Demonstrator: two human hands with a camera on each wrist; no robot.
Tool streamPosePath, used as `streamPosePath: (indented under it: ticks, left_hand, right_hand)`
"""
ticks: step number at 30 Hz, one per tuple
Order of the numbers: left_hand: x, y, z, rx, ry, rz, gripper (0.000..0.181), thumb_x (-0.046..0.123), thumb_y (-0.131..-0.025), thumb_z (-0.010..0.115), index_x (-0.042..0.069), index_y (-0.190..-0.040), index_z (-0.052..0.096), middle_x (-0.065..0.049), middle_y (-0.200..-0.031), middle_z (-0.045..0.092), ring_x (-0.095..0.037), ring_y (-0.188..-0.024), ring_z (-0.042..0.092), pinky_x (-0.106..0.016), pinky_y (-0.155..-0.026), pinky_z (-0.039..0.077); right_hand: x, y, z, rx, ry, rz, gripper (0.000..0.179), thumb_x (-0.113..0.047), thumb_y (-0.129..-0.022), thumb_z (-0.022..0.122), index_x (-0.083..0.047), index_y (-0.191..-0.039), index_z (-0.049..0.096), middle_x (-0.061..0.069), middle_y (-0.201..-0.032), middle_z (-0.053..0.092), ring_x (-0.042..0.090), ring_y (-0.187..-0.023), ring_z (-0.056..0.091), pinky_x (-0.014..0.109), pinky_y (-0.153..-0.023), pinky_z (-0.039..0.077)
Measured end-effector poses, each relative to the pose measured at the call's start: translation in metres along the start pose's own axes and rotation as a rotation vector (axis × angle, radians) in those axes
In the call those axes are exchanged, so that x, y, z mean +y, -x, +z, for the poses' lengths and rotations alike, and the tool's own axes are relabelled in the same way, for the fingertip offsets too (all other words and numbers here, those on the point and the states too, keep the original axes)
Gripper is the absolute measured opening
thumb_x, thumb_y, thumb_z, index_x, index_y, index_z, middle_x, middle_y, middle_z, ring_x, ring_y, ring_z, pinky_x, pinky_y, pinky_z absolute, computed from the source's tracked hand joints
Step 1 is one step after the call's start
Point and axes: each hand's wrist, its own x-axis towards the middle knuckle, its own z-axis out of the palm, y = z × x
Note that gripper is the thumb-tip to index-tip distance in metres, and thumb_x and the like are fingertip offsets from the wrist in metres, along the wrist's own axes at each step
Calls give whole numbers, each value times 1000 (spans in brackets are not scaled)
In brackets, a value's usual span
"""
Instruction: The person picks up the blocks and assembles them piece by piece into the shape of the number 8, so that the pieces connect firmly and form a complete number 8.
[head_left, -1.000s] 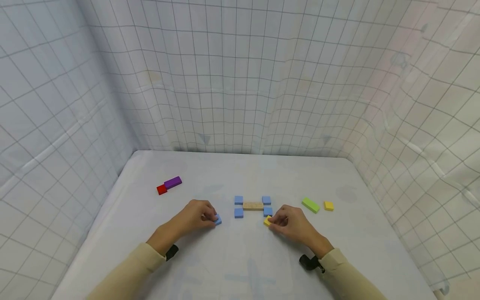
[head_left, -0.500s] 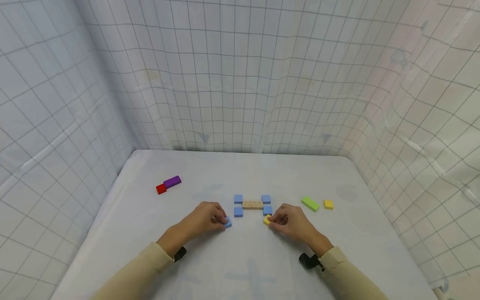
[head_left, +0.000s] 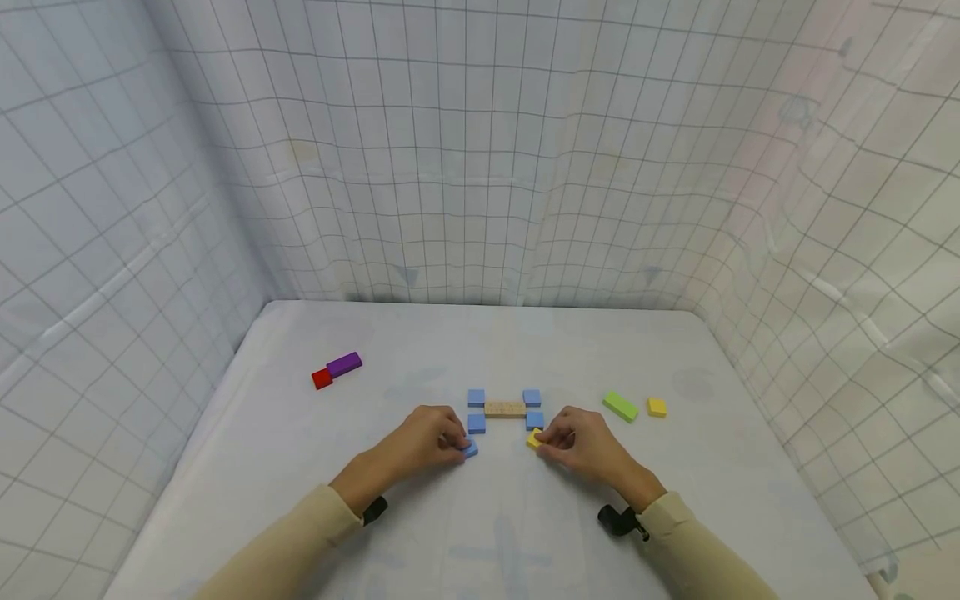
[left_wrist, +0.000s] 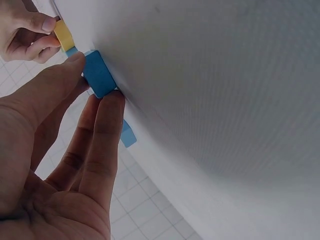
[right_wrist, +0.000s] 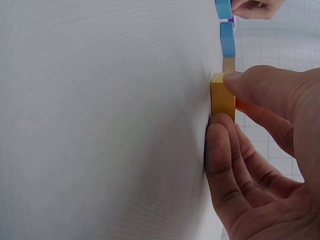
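My left hand (head_left: 420, 442) pinches a small blue block (left_wrist: 100, 75) between thumb and fingertips, low at the table surface. In the head view this block lies just nearer than the front-left blue block (head_left: 477, 425) of a small layout. My right hand (head_left: 585, 446) pinches a yellow block (right_wrist: 223, 98) by the layout's front-right blue block (head_left: 535, 421). A light wooden block (head_left: 505, 410) lies between the left and right pairs of blue blocks. At the back corners are a blue block (head_left: 476, 397) on the left and another blue block (head_left: 532, 397) on the right. Fingers partly cover both held blocks.
A purple block (head_left: 344, 364) and a red block (head_left: 322, 379) touch at the table's left. Over on the right lie a lime green block (head_left: 620, 407) and another yellow block (head_left: 657, 407). Grid-patterned white curtains (head_left: 480, 167) surround the white table (head_left: 480, 533).
My left hand has moved right with its blue block, closer to the layout and to my right hand. The right hand stays in place with the yellow block.
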Motion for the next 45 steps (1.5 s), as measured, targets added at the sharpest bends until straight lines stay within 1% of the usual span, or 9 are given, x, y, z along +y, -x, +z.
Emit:
streamPosePath:
  ticks: [15, 17, 21, 23, 30, 34, 38, 40, 45]
  left_hand:
    - [4, -3, 11, 82, -9, 34, 10, 4, -91, 100, 6, -96, 91, -3, -97, 81, -9, -86, 77, -21, -78, 66]
    - [-1, -5, 16, 100, -2, 54, 11, 6, -91, 100, 5, -97, 91, -4, -96, 81, -7, -83, 76, -22, -76, 67]
    - [-27, -12, 34, 146, -6, 101, 13, 12, -90, 102, 8, -97, 92, -1, -96, 82, 1, -81, 73, -18, -71, 64]
    - [-30, -13, 37, 161, -6, 111, 14, 11, -89, 103, 8, -96, 92, -1, -95, 83, 1, -81, 73, -18, -71, 64]
    - [-11, -11, 30, 184, 8, 105, 14, 7, -88, 102, 4, -93, 90, -6, -91, 81, -5, -79, 76, -20, -72, 66]
    - [-21, -13, 36, 220, -23, 161, 13, 9, -91, 101, 5, -94, 90, -4, -91, 81, -5, -77, 75, -21, -68, 64]
    - [-12, -10, 31, 212, -3, 139, 13, 6, -89, 101, 4, -93, 89, -5, -92, 81, -9, -78, 78, -23, -70, 66]
    - [1, -7, 24, 199, 13, 108, 14, 4, -87, 102, 3, -92, 88, -6, -92, 81, -11, -79, 79, -24, -72, 67]
    - [4, -7, 24, 200, -16, 100, 14, 3, -88, 101, 3, -93, 88, -6, -92, 81, -11, -79, 79, -23, -73, 66]
  right_hand:
    - [1, 0, 0, 1, -10, 10, 13, -8, -96, 96, -15, -106, 92, 0, -104, 80, 4, -89, 72, 21, -79, 65]
    - [1, 0, 0, 3, -6, 9, 13, -7, -96, 96, -14, -106, 92, 0, -104, 79, 3, -89, 72, 21, -79, 65]
    - [0, 0, 1, -4, -1, 26, 14, -7, -96, 97, -15, -106, 91, -2, -104, 79, 0, -89, 70, 20, -80, 65]
    - [-1, 0, 1, -9, -3, 36, 14, -8, -96, 97, -16, -106, 92, -2, -105, 79, -1, -89, 70, 19, -81, 65]
    - [-1, 0, 1, -12, -8, 39, 14, -8, -96, 97, -16, -106, 91, -2, -105, 79, -2, -89, 70, 20, -81, 65]
    - [-1, 0, 1, -13, -8, 42, 14, -8, -96, 97, -16, -106, 91, -3, -105, 79, -3, -89, 69, 20, -81, 65]
    - [-1, 0, 1, -13, -3, 45, 14, -8, -96, 96, -17, -106, 91, -3, -105, 79, -2, -89, 70, 20, -81, 65]
    - [-1, 0, 1, -13, 0, 45, 14, -8, -97, 96, -17, -107, 91, -3, -105, 79, -2, -90, 70, 20, -81, 65]
    - [-1, 0, 1, -15, 4, 44, 14, -9, -97, 96, -16, -107, 91, -3, -106, 79, -2, -90, 70, 20, -82, 65]
